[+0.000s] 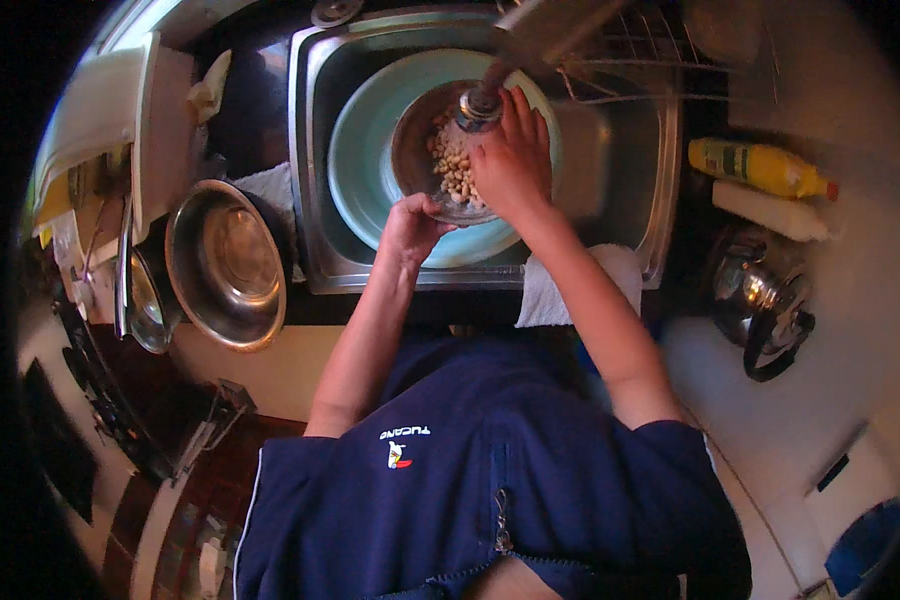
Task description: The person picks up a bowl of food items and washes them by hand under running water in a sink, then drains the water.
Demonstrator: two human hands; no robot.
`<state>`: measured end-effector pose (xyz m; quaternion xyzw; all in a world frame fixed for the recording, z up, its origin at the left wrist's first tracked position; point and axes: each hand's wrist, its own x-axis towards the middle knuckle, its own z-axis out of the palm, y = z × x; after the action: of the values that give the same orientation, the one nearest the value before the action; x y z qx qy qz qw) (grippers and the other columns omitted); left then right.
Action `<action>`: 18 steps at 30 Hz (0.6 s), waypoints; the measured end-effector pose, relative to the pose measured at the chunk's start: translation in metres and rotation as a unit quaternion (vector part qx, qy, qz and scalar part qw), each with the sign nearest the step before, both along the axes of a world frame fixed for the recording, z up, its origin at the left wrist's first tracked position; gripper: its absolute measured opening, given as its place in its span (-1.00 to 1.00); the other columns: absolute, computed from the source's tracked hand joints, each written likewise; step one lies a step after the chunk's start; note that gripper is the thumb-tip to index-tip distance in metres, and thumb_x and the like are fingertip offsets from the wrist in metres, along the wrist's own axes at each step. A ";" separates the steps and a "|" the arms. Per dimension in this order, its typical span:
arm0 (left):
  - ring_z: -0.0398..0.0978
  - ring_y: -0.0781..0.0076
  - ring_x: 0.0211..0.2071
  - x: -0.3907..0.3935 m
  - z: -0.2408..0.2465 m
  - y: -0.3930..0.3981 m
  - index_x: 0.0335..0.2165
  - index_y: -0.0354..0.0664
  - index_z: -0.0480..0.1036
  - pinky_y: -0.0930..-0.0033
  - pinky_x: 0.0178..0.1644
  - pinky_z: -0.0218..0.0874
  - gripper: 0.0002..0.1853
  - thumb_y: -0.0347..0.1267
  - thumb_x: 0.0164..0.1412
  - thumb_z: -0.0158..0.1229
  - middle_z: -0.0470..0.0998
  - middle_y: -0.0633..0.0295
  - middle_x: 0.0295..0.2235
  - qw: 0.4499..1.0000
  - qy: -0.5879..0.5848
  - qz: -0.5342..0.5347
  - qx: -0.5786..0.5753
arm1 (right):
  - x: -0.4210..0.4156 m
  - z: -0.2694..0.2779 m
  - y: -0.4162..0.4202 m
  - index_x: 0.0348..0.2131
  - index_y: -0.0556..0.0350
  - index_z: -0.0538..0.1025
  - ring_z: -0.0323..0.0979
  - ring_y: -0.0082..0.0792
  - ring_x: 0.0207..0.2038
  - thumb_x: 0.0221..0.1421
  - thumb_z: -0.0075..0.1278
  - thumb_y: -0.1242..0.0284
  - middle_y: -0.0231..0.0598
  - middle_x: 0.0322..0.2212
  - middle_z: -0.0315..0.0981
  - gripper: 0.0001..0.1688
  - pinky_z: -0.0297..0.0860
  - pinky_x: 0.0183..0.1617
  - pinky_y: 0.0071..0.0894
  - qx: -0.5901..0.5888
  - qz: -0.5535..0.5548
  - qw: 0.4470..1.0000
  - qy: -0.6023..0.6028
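A round bowl (418, 161) with pale beans or nuts (456, 169) in it is tilted above a large light-green basin (356, 161), which sits in a stainless steel sink (300, 150). My left hand (416, 225) grips the bowl's near rim, thumb on top. Over the bowl's right side lies my right hand (517, 161), its fingers spread beside the faucet head (478, 112); what its thumb touches is partly hidden. The faucet spout hangs directly above the beans or nuts.
Left of the sink stands a metal bowl (232, 266) near a white cloth (270, 187). Another white cloth (544, 292) hangs over the sink's front edge. A wire rack (645, 64) is at the back right. On the right are a yellow bottle (757, 166) and a metal kettle (754, 289).
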<state>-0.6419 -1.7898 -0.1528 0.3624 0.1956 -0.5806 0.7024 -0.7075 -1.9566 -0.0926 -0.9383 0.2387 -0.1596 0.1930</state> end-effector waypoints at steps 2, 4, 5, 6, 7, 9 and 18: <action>0.49 0.15 -0.43 0.001 0.001 0.005 -0.34 -0.47 0.36 0.29 -0.40 0.40 -0.64 -0.52 -0.23 -0.09 0.49 -0.01 -0.40 1.000 0.007 -0.005 0.002 | -0.001 -0.002 0.004 -0.08 0.10 0.32 0.02 0.02 0.11 -0.11 -0.05 0.48 -0.04 0.03 0.12 -0.51 0.01 0.12 -0.02 0.032 0.009 0.998 -0.047; 0.49 0.14 -0.44 0.001 0.018 0.002 -0.36 -0.46 0.36 0.29 -0.42 0.40 -0.65 -0.52 -0.25 -0.09 0.50 -0.01 -0.42 1.000 0.010 -0.005 0.014 | 0.001 -0.001 0.004 -0.19 0.15 0.39 0.19 -0.01 -0.02 -0.05 -0.09 0.53 -0.02 -0.08 0.23 -0.66 0.15 0.03 -0.15 0.113 0.004 0.984 -0.138; 0.49 0.16 -0.46 0.001 0.014 0.003 -0.40 -0.45 0.36 0.27 -0.43 0.39 -0.68 -0.52 -0.26 -0.09 0.49 0.02 -0.47 1.000 0.004 -0.005 0.023 | 0.000 -0.006 0.006 -0.21 0.17 0.40 0.24 -0.05 -0.07 -0.03 -0.10 0.52 -0.04 -0.10 0.26 -0.70 0.17 0.00 -0.19 0.162 0.001 0.974 -0.160; 0.49 0.17 -0.46 0.000 0.011 0.003 -0.41 -0.43 0.36 0.26 -0.44 0.39 -0.70 -0.52 -0.26 -0.09 0.49 0.03 -0.47 1.000 0.005 -0.003 0.024 | -0.001 -0.009 0.009 -0.22 0.19 0.41 0.29 -0.08 -0.11 -0.01 -0.10 0.52 -0.05 -0.12 0.28 -0.72 0.20 -0.02 -0.24 0.210 -0.003 0.961 -0.181; 0.49 0.17 -0.47 -0.001 0.009 0.002 -0.43 -0.42 0.36 0.26 -0.44 0.39 -0.71 -0.51 -0.26 -0.09 0.48 0.04 -0.48 1.000 0.006 -0.002 0.025 | -0.003 -0.010 0.011 -0.21 0.18 0.40 0.33 -0.22 -0.18 0.02 -0.10 0.51 -0.13 -0.18 0.33 -0.72 0.22 -0.05 -0.31 0.262 -0.041 0.949 -0.171; 0.48 0.21 -0.47 -0.003 0.009 -0.002 -0.46 -0.38 0.36 0.25 -0.43 0.39 -0.75 -0.51 -0.26 -0.08 0.48 0.06 -0.48 1.000 0.006 -0.001 0.014 | -0.005 -0.009 0.010 -0.19 0.17 0.40 0.36 -0.40 -0.26 0.06 -0.11 0.49 -0.25 -0.25 0.38 -0.73 0.23 -0.08 -0.40 0.344 -0.091 0.918 -0.175; 0.49 0.31 -0.48 -0.001 0.019 -0.010 -0.29 -0.31 0.32 0.35 -0.47 0.42 -0.61 -0.53 -0.26 -0.06 0.47 0.14 -0.47 0.997 -0.017 -0.075 -0.010 | -0.006 0.025 -0.011 -0.19 0.29 0.37 0.34 -0.43 -0.24 0.04 -0.11 0.55 -0.24 -0.28 0.37 -0.71 0.25 -0.09 -0.45 0.570 -0.227 0.725 -0.314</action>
<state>-0.6424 -1.7999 -0.1335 0.3786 0.1506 -0.6273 0.6637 -0.7131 -1.9677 -0.0680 -0.4658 0.4158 -0.3184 0.7133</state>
